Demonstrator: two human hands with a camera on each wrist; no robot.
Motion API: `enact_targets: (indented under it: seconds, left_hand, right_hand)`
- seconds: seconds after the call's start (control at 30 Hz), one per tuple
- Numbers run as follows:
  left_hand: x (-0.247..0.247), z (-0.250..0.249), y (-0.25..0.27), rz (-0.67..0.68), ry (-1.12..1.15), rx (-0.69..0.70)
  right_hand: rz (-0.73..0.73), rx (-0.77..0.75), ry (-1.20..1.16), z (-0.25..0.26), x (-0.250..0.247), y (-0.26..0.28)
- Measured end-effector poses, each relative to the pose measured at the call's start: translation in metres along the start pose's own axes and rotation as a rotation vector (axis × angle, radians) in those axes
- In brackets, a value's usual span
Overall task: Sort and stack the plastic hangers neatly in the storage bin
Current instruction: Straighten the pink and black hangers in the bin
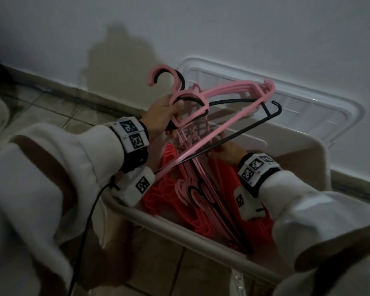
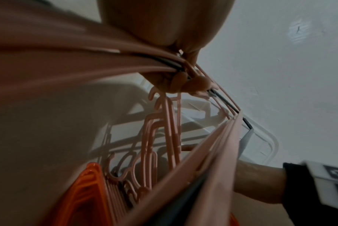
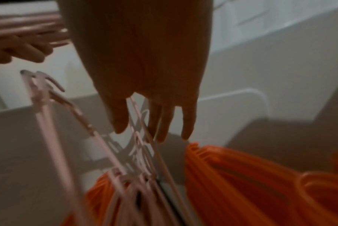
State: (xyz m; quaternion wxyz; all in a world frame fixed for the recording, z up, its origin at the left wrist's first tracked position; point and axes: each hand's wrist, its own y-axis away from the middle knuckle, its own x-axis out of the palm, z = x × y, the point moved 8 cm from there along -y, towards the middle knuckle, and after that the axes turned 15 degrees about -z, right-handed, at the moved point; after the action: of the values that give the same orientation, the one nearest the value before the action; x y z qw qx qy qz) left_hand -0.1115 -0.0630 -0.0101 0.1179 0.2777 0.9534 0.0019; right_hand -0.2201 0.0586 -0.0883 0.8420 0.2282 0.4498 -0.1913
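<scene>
My left hand (image 1: 173,112) grips the necks of a raised bundle of pink hangers (image 1: 233,92) with a black hanger (image 1: 271,118) among them; its fingertips (image 2: 183,82) curl round the necks. The bundle hangs tilted over a beige storage bin (image 1: 179,228). Inside the bin, more pink hangers (image 1: 201,178) stand on edge between two stacks of orange hangers (image 1: 165,193). My right hand (image 1: 220,150) is down in the bin, partly hidden behind the bundle's lower bars. Its straight fingers (image 3: 164,122) reach among the thin pink bars (image 3: 106,146), beside the orange stack (image 3: 241,175).
The bin's clear lid (image 1: 297,99) leans against the white wall behind the bin. The bin stands on a tiled floor (image 1: 58,107) next to the skirting. A black cable (image 1: 90,214) hangs from my left wrist along the bin's near-left corner.
</scene>
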Motion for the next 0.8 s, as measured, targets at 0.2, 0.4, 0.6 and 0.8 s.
enact_targets:
  seconds: [0.2,0.4,0.6,0.8]
  left_hand:
    - [-0.005,-0.001,-0.001,-0.039,0.038,-0.034]
    - [-0.009,-0.005,0.001,-0.083,0.074,-0.068]
    - [-0.008,-0.011,0.002,-0.087,0.114,-0.054]
    - [-0.001,-0.014,0.0,-0.113,0.097,-0.043]
  right_hand:
    - [-0.116,0.011,-0.007,0.016,-0.015,0.003]
    - [-0.364,0.004,-0.194,0.012,-0.06,-0.001]
    - [-0.462,-0.089,0.023,0.001,-0.083,0.016]
    - [-0.462,0.096,-0.052,-0.033,-0.094,0.035]
